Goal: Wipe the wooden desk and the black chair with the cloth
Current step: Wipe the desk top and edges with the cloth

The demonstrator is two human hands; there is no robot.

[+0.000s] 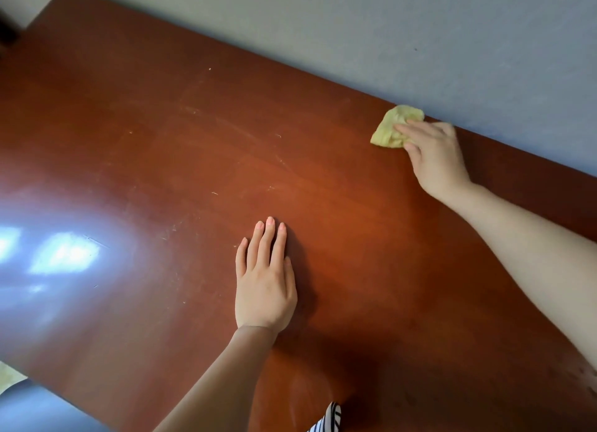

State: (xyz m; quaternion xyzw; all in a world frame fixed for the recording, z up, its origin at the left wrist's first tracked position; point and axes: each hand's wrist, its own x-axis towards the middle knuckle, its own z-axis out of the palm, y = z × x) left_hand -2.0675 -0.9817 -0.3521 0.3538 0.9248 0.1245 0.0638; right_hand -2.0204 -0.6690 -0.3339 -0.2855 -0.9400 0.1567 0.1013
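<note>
Surface: we see a reddish-brown wooden surface [161, 141] filling most of the frame, slanting from upper left to lower right, its far edge against a pale wall [420, 28].
Cloth: we find the yellow cloth [392, 128] bunched up at the upper right of the frame, lying on the surface just beside the far edge and the wall.
Right hand: our right hand [433, 154] reaches in from the right edge of the frame. Its fingers lie over the cloth and the thumb curls in below, so it grips the cloth against the wood.
Left hand: our left hand [265, 289] rests palm down at the lower middle of the frame, fingers straight and close together, flat on the wood and well apart from the cloth.
Scuffs: we note pale scuffs [193, 110] and small specks scattered across the middle of the wood.
Glare: a bright bluish glare [61, 254] sits on the wood at the lower left.
Striped fabric: a bit of black-and-white striped fabric [329, 420] shows at the bottom edge, between our two forearms.
</note>
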